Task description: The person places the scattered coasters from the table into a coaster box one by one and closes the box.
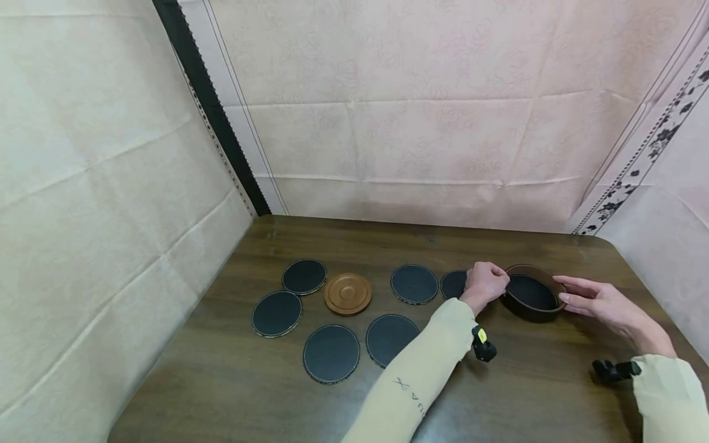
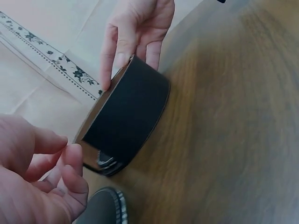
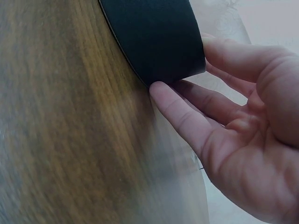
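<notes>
A round coaster holder, black outside and brown inside, stands on the table at the right, with a black disc inside. Its wall has a gap on the side towards my left hand. There, the left thumb and finger pinch the wall's edge, seen close in the left wrist view. At the opposite side, my right hand grips the rim between thumb and fingers; in the right wrist view one fingertip touches the lower edge of the black wall. A black round coaster lies partly hidden behind the left hand.
Several black round coasters with stitched edges lie spread over the wooden table. Among them is a brown disc with concentric rings. Pale cloth walls stand at the back and both sides.
</notes>
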Demonstrator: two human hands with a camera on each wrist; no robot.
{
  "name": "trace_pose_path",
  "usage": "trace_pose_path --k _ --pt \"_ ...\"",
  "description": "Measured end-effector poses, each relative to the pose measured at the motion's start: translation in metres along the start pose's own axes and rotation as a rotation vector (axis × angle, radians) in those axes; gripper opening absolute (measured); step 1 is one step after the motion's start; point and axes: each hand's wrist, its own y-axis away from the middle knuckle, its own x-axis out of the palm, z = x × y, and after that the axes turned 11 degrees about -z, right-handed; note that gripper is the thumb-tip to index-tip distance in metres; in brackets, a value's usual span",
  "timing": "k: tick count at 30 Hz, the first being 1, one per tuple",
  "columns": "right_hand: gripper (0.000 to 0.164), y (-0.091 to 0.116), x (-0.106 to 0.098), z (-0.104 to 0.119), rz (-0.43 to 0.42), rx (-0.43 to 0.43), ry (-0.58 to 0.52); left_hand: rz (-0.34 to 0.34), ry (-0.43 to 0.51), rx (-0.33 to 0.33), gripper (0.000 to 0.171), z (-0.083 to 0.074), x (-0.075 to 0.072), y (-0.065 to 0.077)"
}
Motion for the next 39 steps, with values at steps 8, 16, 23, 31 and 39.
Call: trace_pose_path --k 8,16,23,31,39 --pt "0.069 0.000 0.000 0.001 -0.002 0.004 0.019 0.077 -0.150 0.183 0.009 0.001 -0.021 -0.010" --pt "0.070 0.000 0.000 0.001 0.000 0.008 0.020 0.133 -0.251 0.318 0.004 0.003 -0.042 -0.021" --pt "0.068 0.000 0.000 -0.001 0.002 0.004 -0.009 0.193 -0.437 0.433 0.018 0.012 -0.056 -0.028" --pt "0.070 0.000 -0.001 -0.003 0.002 0.004 0.045 0.247 -0.669 0.469 0.036 0.024 -0.065 -0.027" --pt "0.070 0.000 0.000 -0.001 0.001 0.008 0.048 0.298 -0.836 0.457 0.063 0.034 -0.064 -0.024"
